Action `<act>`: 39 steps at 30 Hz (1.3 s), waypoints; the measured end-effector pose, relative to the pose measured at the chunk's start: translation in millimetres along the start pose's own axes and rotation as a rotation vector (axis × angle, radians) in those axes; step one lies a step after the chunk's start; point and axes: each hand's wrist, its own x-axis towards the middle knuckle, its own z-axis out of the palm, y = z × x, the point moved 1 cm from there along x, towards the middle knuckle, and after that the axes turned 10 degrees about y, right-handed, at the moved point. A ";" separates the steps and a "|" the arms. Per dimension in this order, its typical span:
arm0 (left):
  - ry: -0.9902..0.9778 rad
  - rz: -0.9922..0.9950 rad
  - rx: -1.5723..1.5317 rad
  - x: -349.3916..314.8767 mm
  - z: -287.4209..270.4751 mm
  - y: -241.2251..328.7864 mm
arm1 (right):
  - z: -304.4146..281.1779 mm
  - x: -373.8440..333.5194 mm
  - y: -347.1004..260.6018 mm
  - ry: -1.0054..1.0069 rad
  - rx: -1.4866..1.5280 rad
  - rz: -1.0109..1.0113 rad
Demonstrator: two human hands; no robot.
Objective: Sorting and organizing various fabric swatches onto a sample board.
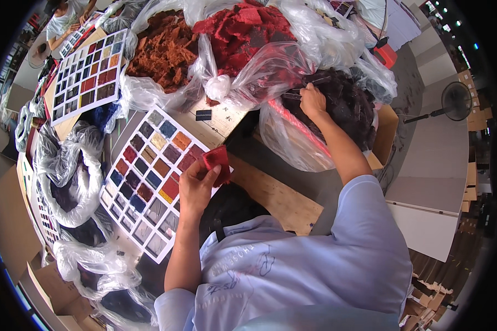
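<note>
A small red fabric swatch (pixel 217 163) is pinched between the thumb and fingers of my left hand (pixel 196 187). That hand is over the right edge of a white sample board (pixel 131 214), whose grid holds swatches in red, blue, brown, orange and grey; several cells at its lower end look bare. My right hand (pixel 313 101) reaches forward over a clear plastic bag of dark brown fabric pieces (pixel 345 105). Its fingers are closed at the bag's far left side, and what they hold is too small to tell. A small dark swatch (pixel 204 115) lies beyond the board.
Open plastic bags of rust-orange scraps (pixel 163 49) and red scraps (pixel 248 33) stand ahead. Another sample board (pixel 88 77) lies at the far left, with a person (pixel 66 22) beyond. White-rimmed bags (pixel 72 212) line the left. A fan (pixel 456 101) stands right.
</note>
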 end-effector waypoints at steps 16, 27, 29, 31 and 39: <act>0.343 -0.009 -0.174 8.4 -148.4 -34.3 | -114.2 -83.9 -87.2 -0.708 1.512 0.527; 0.151 0.062 0.544 -30.9 -220.6 -73.6 | -119.3 -169.3 -402.0 -0.808 0.856 -0.967; 0.103 0.114 0.578 -24.8 -215.3 -83.6 | -120.0 -178.2 -422.5 -0.812 0.783 -1.006; 0.111 0.156 0.613 -18.9 -212.5 -91.0 | -119.6 -185.1 -432.3 -0.818 0.710 -1.029; 0.245 0.357 0.810 -24.6 -207.3 -111.1 | -126.2 -212.2 -424.8 -0.502 0.709 -0.982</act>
